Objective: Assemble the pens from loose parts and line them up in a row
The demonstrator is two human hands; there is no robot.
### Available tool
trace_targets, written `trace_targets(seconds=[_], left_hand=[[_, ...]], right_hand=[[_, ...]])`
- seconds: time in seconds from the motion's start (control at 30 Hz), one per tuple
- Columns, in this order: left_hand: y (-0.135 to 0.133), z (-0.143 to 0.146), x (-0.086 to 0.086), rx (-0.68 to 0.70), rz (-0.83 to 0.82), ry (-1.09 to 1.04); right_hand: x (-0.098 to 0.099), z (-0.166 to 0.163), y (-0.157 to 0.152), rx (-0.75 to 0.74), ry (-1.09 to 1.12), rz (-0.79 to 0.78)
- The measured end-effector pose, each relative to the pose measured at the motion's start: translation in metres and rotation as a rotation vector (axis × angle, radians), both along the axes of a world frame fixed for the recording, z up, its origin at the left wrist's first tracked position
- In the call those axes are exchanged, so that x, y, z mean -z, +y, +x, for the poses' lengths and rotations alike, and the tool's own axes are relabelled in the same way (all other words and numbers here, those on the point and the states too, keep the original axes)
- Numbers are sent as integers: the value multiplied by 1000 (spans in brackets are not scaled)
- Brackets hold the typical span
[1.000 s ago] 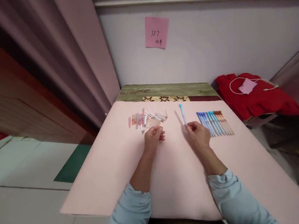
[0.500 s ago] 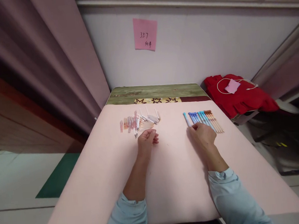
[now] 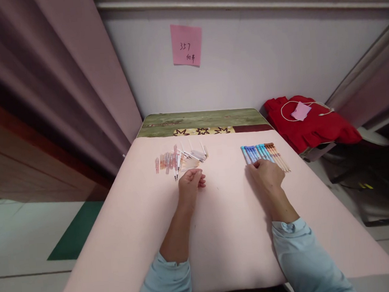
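Note:
My right hand (image 3: 266, 172) pinches the lower part of a light-blue pen (image 3: 245, 154), laid at the left end of a tidy row. Beside it lie several dark-blue pens (image 3: 251, 153), bright-blue pens (image 3: 261, 151) and brown-topped beige pens (image 3: 277, 156), partly covered by my hand. My left hand (image 3: 188, 183) rests with its fingers curled closed, and nothing shows in them. Just beyond it is a loose pile of thin white refills (image 3: 178, 162) with dark tips, together with pinkish clear pen barrels (image 3: 167, 161).
A pale pink sheet (image 3: 229, 234) covers most of the table, whose green wooden top (image 3: 205, 117) shows at the back. A red cloth (image 3: 315, 128) with a white cable and pink paper sits at the right. A pink note (image 3: 187, 45) is stuck on the wall behind.
My right hand has shifted slightly right, bringing the light-blue pen up against the dark-blue ones and closing the gap. My left hand has stayed in place.

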State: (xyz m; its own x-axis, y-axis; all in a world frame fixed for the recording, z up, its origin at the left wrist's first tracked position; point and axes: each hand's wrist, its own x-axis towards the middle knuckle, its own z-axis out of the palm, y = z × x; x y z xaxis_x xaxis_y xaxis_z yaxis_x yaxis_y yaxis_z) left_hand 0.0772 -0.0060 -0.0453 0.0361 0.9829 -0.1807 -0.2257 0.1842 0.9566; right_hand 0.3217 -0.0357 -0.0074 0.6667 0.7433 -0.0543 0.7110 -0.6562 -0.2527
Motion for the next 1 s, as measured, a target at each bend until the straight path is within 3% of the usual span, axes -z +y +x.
trace_targets(seconds=[1.0], left_hand=[[-1,0,0,1,-2,5]], right_hand=[[-1,5,-1,-11,-32,-24]])
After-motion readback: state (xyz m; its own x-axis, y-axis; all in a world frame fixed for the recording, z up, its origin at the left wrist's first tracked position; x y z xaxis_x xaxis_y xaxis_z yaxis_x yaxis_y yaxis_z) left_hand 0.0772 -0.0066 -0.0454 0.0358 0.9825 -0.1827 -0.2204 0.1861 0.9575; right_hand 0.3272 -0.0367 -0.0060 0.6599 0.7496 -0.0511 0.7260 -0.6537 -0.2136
